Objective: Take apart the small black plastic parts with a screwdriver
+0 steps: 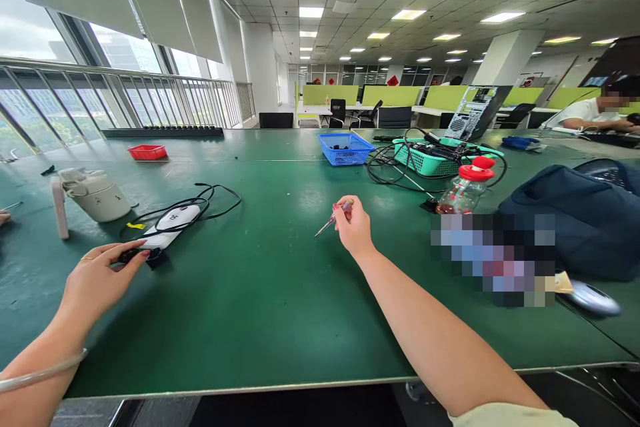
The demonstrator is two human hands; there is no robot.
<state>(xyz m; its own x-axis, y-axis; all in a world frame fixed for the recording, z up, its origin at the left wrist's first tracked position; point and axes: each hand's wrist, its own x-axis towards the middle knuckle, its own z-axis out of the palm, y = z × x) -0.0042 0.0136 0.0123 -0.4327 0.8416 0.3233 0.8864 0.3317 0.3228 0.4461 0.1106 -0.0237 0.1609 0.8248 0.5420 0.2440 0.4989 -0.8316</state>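
Observation:
My right hand point(355, 227) hovers over the middle of the green table point(280, 293), fingers closed round a small screwdriver point(331, 219) whose metal tip points left. My left hand point(100, 280) reaches to the left, its fingertips touching a small black part point(134, 255) at the near end of a white device point(170, 227) that lies flat with a black cable point(200, 203) looped round it. The fingers are stretched out and apart.
A beige kettle-like pot point(97, 195) and a white block point(60, 207) stand left. Farther back sit a red tray point(147, 152), a blue basket point(346, 148), a green basket point(430, 161) with cables. A red-capped bottle point(465, 190) and dark bag point(575, 220) lie right. Another person point(600, 110) sits far right.

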